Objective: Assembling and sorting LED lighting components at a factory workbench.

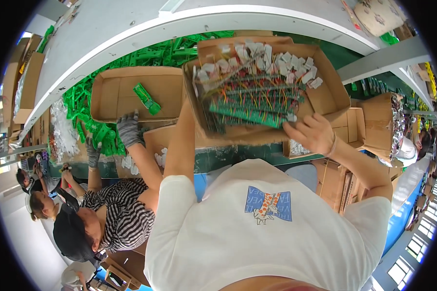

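A cardboard box (332, 99), slightly blurred, is in front of me at a tilt. Inside lie rows of green circuit boards (252, 114) with red and yellow wires and many white connectors (296, 65). My right hand (311, 133) is closed over the box's near right rim, fingertips beside the end of the nearest boards. My left forearm (179, 150) reaches up to the box's left side; the hand itself is hidden behind the wall there. Left of this box sits a shallower cardboard box (116, 99) holding one green plastic part (146, 99).
At my left a co-worker in a striped top (126, 216) has gloved hands (129, 128) by the shallow box. Green plastic parts (155, 53) heap behind and beside it. A white shelf beam (218, 22) crosses above. More cardboard boxes (349, 126) stand at the right.
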